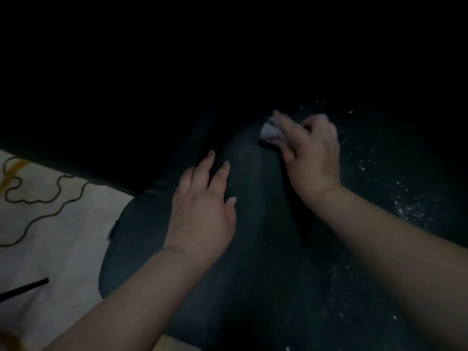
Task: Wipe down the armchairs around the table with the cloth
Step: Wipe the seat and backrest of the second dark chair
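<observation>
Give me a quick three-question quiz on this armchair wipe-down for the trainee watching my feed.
1. True or false: the left hand holds the cloth.
2. Multiple choice: where do the pale specks lie on the armchair? A) right of the right hand B) under the left hand C) on the patterned floor
3. Short answer: what is the left hand doing?

Key:
1. False; the right hand's fingers grip it.
2. A
3. Resting flat and open on the dark upholstery, holding nothing.
</observation>
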